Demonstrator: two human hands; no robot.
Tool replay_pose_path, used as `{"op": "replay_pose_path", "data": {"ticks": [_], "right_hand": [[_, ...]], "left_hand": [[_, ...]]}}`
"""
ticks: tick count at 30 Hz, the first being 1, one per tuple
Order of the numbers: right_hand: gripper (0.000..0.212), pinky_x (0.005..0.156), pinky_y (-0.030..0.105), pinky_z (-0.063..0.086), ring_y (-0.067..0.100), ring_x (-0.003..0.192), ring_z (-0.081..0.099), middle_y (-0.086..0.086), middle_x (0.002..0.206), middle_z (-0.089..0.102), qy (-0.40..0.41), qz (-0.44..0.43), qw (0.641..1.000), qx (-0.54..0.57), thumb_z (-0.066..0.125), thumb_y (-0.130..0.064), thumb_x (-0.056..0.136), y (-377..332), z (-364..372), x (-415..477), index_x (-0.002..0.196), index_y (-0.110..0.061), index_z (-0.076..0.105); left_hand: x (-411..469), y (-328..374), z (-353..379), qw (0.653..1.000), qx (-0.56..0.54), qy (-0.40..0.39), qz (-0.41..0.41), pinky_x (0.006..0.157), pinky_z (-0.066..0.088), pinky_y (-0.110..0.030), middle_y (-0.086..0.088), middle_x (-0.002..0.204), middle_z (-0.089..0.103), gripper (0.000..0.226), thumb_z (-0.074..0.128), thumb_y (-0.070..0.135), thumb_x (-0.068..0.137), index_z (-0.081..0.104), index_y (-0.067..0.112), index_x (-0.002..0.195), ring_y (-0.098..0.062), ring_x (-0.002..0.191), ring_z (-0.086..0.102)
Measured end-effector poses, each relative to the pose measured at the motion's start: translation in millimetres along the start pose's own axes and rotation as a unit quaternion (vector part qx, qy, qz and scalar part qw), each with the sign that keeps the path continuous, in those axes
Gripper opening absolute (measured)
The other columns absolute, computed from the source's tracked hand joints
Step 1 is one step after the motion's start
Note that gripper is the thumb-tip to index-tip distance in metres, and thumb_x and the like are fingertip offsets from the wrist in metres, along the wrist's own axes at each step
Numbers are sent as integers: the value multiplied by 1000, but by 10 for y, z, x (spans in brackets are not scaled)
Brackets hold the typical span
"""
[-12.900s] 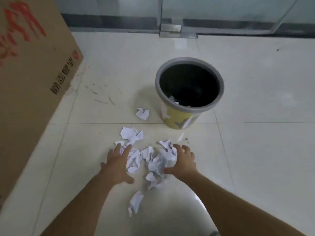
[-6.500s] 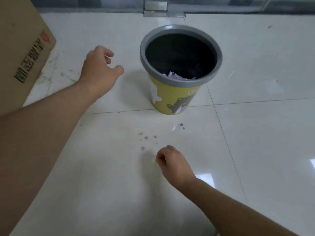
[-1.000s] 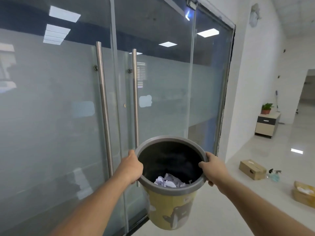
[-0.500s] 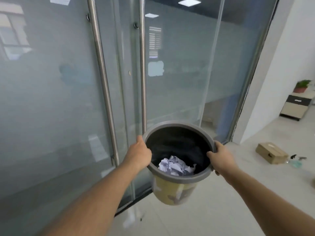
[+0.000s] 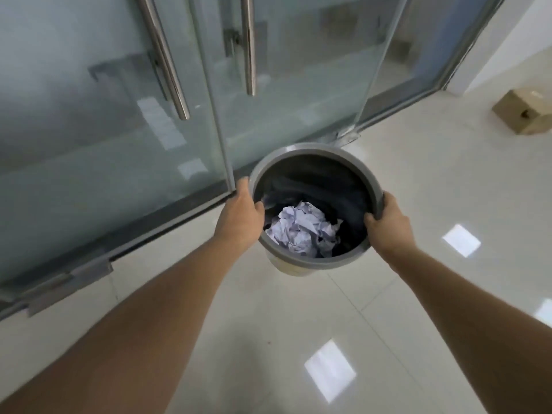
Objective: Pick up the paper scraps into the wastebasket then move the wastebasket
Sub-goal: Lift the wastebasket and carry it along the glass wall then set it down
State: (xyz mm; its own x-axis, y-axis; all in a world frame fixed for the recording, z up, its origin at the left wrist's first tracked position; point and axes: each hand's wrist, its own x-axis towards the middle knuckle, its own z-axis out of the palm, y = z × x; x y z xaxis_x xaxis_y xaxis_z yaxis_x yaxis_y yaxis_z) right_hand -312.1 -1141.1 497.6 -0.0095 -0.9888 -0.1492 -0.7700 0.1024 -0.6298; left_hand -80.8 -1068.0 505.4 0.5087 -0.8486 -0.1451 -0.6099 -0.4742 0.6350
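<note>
1. Glass fills the far left: a big frosted glass door (image 5: 104, 115) with a long shiny metal handle (image 5: 167, 61) running down it. A second handle (image 5: 249, 46) hangs on the next pane. The glass looks smooth, hard and a bit cloudy.

2. The left hand (image 5: 239, 218) comes next. Its fingers (image 5: 243, 186) are curled shut over the left side of the rim, with the thumb hooked inside. I think it grips there because the rim is a firm edge to hang on to.

3. In the middle is the wastebasket (image 5: 361, 177). It is round like a cup, with a thick gray plastic rim and a dark liner inside. A little pale yellow wall shows under the rim. It seems to be held up above the floor (image 5: 268, 339), just in front of the door. One hand on each side likely keeps it level, so nothing tips out.

4. At the bottom of it lie the paper scraps (image 5: 301, 228). They are white, crumpled and bumpy, all piled in one clump. No scraps show on the floor, so the picking up looks done and the moving part is under way.

5. The right hand (image 5: 388, 225) grips the right side of the rim, closed tight around it, thumb inside.

6. The floor is pale shiny tile, slick enough to show bright squares of light.

7. Far right sits a brown cardboard box (image 5: 522, 115), well apart from the wastebasket.
</note>
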Motion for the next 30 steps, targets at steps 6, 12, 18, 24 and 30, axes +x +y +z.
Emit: {"op": "replay_pose_path", "data": {"ticks": [6,12,18,24,30], "right_hand": [[42,72,40,47,37,83,56,15,97,61,-32,55,998,-12,44,-14,93,1499,1576,103,135,-17,38],[40,68,39,46,35,78,55,19,96,62,-49,75,996,-21,41,-16,94,2346,2527,263,133,-16,36],[45,68,38,45,34,78,54,15,93,60,-43,79,996,-16,40,-16,95,2683,2924,328,139,-20,31],[47,67,37,44,35,75,53,11,88,56,-42,88,995,-12,41,-16,95,2790,3081,303,141,-21,29],[49,72,41,51,34,78,56,12,91,59,-41,75,996,-4,43,-20,95,2743,3111,339,141,-25,28]], "left_hand": [[211,-1393,1700,997,39,-71,-9,87,55,-53,-23,114,66,49,51,21,96,29,19,140,-43,98,65],[377,-2153,2704,997,45,-55,-3,78,50,-45,-25,109,65,48,45,16,97,29,15,142,-44,94,62],[462,-2481,3122,996,56,-65,2,70,46,-42,-18,94,61,48,45,15,98,27,14,143,-35,77,54],[461,-2564,3225,995,67,-64,19,66,44,-41,-12,84,55,48,45,13,97,28,11,142,-35,74,55],[463,-2644,3281,995,82,-47,1,66,41,-39,-19,98,60,52,46,23,98,25,11,144,-39,78,56]]}}
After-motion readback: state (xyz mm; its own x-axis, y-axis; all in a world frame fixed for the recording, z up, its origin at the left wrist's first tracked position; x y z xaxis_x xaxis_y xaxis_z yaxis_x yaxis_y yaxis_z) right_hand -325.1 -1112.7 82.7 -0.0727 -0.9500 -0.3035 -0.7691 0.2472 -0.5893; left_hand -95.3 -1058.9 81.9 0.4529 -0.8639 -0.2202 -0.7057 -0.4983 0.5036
